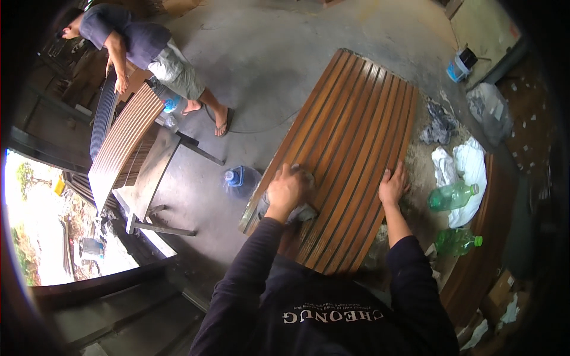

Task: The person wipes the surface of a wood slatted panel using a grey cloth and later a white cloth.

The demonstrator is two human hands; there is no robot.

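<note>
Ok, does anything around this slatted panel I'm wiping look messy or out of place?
Yes. Crumpled rags and white cloths lie strewn on the surface right of the slatted wooden panel, and two green plastic bottles lie on their sides there. The panel itself looks undamaged.

The slatted panel (350,148) is taken as the landmark. On its near left part a cloth (297,209) is pressed under the left hand (286,188); the right hand (392,185) is laid flat on its near right edge. Two plastic bottles (452,197) are seen right of the panel, beside rags (469,169). A large water jug (240,179) is placed left of it. Farther left, another person (148,50) is bent over a second slatted panel (122,142).
</note>
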